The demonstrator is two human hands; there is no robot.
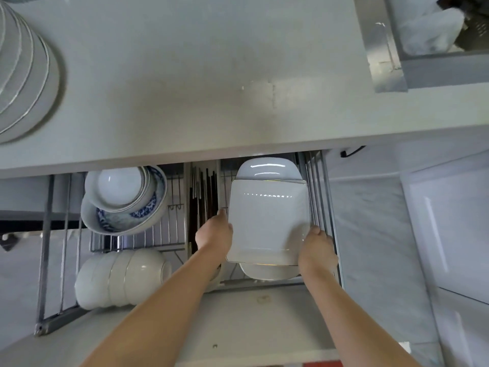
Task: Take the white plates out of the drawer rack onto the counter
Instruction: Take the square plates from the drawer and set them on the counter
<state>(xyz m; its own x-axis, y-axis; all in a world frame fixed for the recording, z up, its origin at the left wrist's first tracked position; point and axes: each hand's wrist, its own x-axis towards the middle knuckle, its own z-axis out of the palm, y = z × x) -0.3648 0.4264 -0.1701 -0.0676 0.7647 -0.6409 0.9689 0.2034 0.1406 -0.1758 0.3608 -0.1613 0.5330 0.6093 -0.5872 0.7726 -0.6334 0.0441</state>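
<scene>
While the grey table (185, 75) above the wire drawer rack (321, 207) waits, the left hand (215, 231) and right hand (316, 247) each close a grip on opposite edges of the square white gold-rimmed plate (267, 221), lifted flat over the rack. Judged next: raise it clear and set it beside the stacked white plates (23, 75). The plates beneath are largely hidden, their number unclear.

Counts, located relative to the square plate (267, 221):
- Square white plates: 1, held at its left and right edges.
- Hands: 2, left hand (214, 233), right hand (316, 250).
- Other white dishes: 2, one behind (268, 169) and one under its near edge (267, 272).
- Bowl stacks, left of it: blue-patterned stack (124, 200), 1; white stack (119, 278), 1.
- Plate stacks on counter, far upper left (23, 70): 1; number of plates unclear.
</scene>
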